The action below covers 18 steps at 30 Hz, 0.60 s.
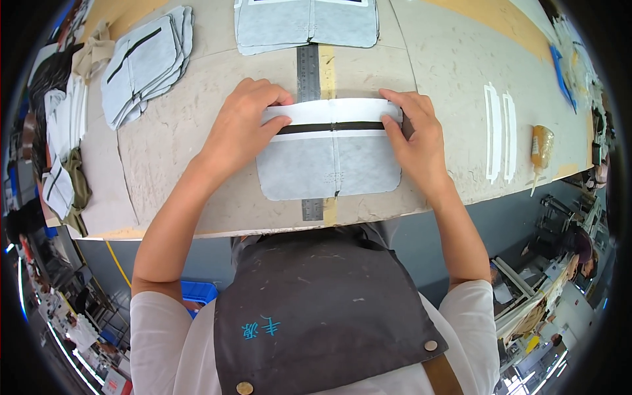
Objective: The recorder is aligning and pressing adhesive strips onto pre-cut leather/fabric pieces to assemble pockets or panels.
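Observation:
A pale grey fabric panel (299, 164) with rounded lower corners and a centre seam lies flat on the table in front of me. Across its upper part runs a black band, with a white strip (352, 112) along the far edge. My left hand (250, 118) pinches the left end of that strip between thumb and fingers. At the opposite end, my right hand (418, 135) grips the strip and panel edge the same way. Beneath the panel, a metal ruler (308, 72) shows at both the far and near sides.
Stacked grey panels (145, 72) lie at the far left, and another stack (309, 26) sits at the far middle. To the right are white strips (492, 131) and an amber bottle (542, 148) with a nozzle. Cloth pieces crowd the table's left edge.

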Available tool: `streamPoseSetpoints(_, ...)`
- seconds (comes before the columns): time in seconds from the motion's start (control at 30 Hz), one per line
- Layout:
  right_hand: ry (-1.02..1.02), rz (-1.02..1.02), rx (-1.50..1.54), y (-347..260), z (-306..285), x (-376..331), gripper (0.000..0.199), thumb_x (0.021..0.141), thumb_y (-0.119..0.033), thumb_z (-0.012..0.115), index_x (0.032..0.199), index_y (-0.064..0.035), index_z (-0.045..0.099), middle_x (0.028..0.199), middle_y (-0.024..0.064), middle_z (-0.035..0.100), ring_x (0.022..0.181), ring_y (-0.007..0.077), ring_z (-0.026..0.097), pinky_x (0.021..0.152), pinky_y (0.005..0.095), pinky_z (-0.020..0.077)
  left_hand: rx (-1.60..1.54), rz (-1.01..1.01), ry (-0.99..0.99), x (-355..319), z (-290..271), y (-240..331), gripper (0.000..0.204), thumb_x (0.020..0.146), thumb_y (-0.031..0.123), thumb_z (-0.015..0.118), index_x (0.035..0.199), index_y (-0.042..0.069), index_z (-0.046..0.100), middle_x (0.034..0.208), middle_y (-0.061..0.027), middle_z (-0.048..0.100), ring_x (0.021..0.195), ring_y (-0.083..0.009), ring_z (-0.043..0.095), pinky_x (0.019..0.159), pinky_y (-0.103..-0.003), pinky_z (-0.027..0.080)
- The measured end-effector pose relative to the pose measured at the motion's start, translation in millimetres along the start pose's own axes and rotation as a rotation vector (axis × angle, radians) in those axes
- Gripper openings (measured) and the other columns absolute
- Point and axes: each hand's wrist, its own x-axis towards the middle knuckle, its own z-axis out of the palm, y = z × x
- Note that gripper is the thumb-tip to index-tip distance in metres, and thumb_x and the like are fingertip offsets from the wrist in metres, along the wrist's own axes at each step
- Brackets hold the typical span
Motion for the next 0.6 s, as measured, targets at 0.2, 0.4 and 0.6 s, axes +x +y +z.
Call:
streamPoseSetpoints(0.2,-0.046,0.252,0.345,2.8,-3.1,11.2,0.019,0.088,-0.004,0.068,0.107,-0.0044,0.069,0.088,0.0008,0.067,0.074,0.0085,0.054,0.064,0.0242,0.0444,-0.240,-0.145,0.012,-2.8,-8.9,-4.1,0.012,0.086,0.006,0.071,0.096,0.001,0.069,0.088,-0.0042,0.068,0.075,-0.0138,0.057,0.069,-0.027,0.046)
streamPoseSetpoints(0.4,0.028,0.267,0.665,6.4,-3.8,77.0,0.015,0.090,-0.008,0.068,0.105,-0.0042,0.070,0.083,-0.0038,0.066,0.072,0.0025,0.051,0.067,0.0206,0.0423,-0.140,-0.147,0.463,-2.9,-30.3,-36.9,0.014,0.088,0.008,0.069,0.100,0.001,0.071,0.087,-0.0076,0.070,0.075,-0.0174,0.059,0.069,-0.027,0.047)
streamPoseSetpoints(0.6,0.196,0.120,0.564,31.2,-1.2,170.7,0.023,0.092,-0.012,0.066,0.111,0.0010,0.067,0.102,0.0041,0.070,0.090,0.0101,0.062,0.084,0.0230,0.0467,0.300,-0.061,0.708,5.8,-65.8,-104.5,0.019,0.079,0.005,0.075,0.097,0.002,0.071,0.089,-0.0114,0.065,0.087,-0.0267,0.060,0.073,-0.036,0.050)
